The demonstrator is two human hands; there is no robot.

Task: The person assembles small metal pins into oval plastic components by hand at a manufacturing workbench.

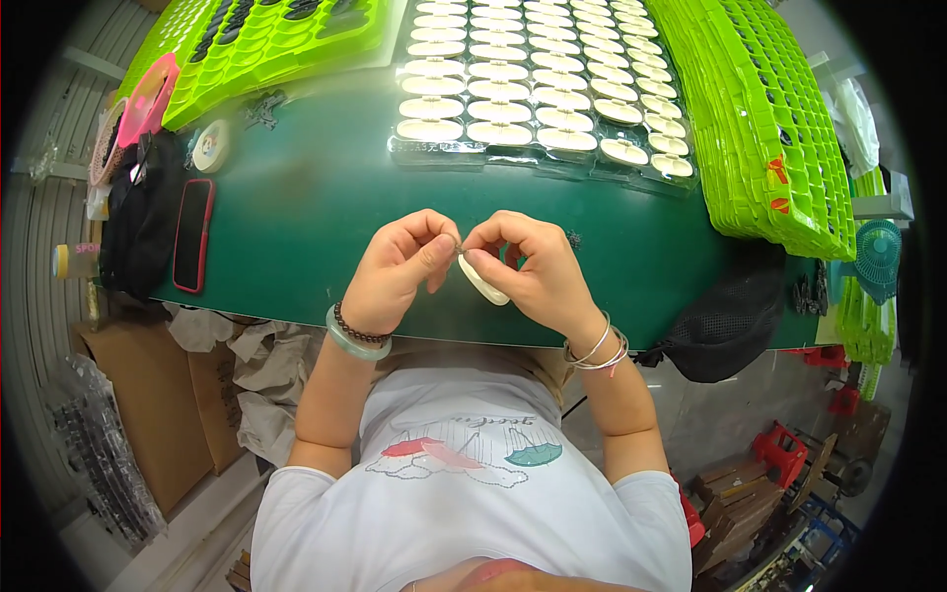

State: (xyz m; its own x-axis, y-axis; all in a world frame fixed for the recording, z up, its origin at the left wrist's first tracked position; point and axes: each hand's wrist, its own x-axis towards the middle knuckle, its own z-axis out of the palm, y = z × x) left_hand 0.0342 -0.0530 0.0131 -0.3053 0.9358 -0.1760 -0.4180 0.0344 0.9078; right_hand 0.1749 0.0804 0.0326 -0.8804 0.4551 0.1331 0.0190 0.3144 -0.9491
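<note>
My right hand [538,268] pinches a cream-white oval plastic part [483,284], which hangs tilted below the fingers above the green table. My left hand [400,264] is closed in a pinch at the part's upper end, its fingertips almost meeting those of the right. Something tiny and dark shows between the fingertips, too small to name. Beyond the hands, a clear plastic tray [513,155] holds rows of similar cream-white oval parts [498,132].
A stack of lime-green trays [779,128] rises on the right; another green tray [365,39] with black pieces lies far left. On the green table [296,217] are a red-edged phone [193,235], a round tape roll [210,146] and small dark pieces [264,109]. A black mesh bag [725,321] hangs over the near right edge.
</note>
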